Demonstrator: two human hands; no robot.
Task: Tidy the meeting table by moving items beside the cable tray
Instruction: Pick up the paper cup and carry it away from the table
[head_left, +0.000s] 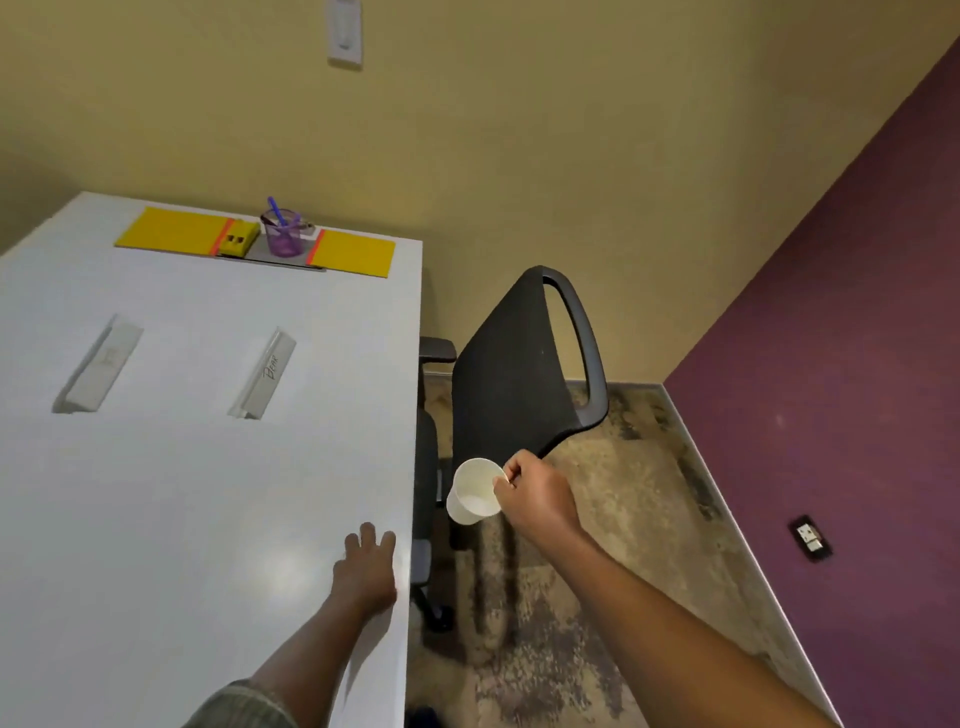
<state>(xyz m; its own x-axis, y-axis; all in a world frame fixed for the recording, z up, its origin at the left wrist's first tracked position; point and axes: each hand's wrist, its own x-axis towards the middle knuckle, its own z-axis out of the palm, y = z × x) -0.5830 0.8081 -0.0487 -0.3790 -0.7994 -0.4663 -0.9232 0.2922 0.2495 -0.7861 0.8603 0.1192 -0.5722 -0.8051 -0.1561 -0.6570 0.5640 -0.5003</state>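
Off the table's right edge, over the floor: white paper cup (474, 492), tilted w/ mouth toward camera, looks empty, pinched at the rim by the right hand (535, 496), fingers closed on it. Cup sits in front of the black mesh office chair (519, 374), which is just beside the table edge, back turned toward the wall. Left hand (366, 574) flat on the white table (182, 493) near its right edge, fingers spread wide, holding nothing. Mid-table: two clear acrylic name holders, left one (98, 364) and right one (263, 374), well apart, right one has handwritten text, can't read it reliably. Far end of table: yellow cable tray (176, 233) w/ orange strips, centre section open; small yellow block (238, 243) and purple translucent cup (284, 236) w/ a purple pen (277, 210) standing in it sit at that centre section. Cup in hand is well apart from the tray. Beyond: beige wall w/ white switch plate (344, 32), purple wall on right w/ black outlet (810, 538), worn patchy carpet (623, 519).
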